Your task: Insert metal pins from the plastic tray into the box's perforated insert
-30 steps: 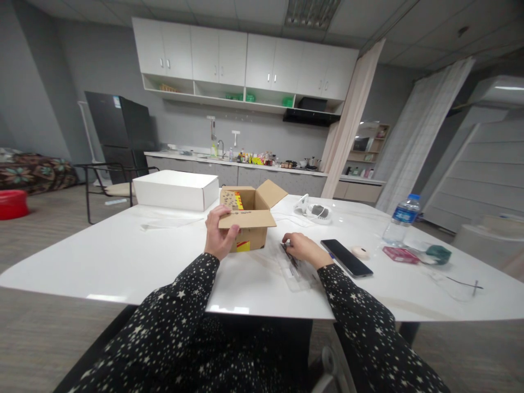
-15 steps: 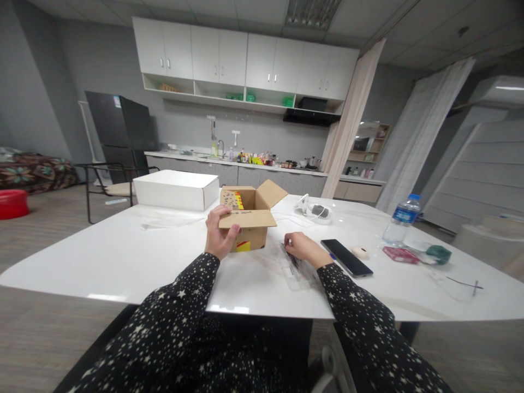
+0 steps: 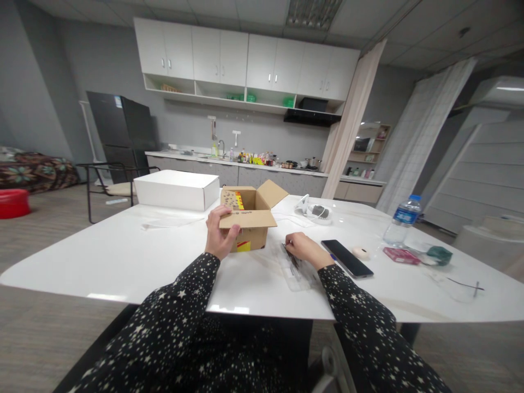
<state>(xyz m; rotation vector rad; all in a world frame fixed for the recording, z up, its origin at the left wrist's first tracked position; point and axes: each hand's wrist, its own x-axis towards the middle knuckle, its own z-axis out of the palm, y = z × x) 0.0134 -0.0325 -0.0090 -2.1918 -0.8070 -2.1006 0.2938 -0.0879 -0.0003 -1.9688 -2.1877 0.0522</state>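
My left hand (image 3: 221, 233) grips the front flap of an open cardboard box (image 3: 251, 237), thumb and fingers around the flap's left end. The box's other flaps stand folded outward, and its inside is mostly out of sight. To the right, my right hand (image 3: 303, 249) is closed, its fingertips at the upper end of a clear plastic bag or case (image 3: 298, 281) lying on the table. Dark, thin pieces (image 3: 292, 258) show in it beneath the fingers. What exactly the fingertips pinch is hidden.
On the white table (image 3: 164, 262) a white box (image 3: 176, 190) stands at the back left. A white corded device (image 3: 319, 213) lies behind. Right of my hand are a black phone (image 3: 347, 257), a small beige round object (image 3: 361, 252), a pink packet (image 3: 401, 255) and a water bottle (image 3: 403, 221).
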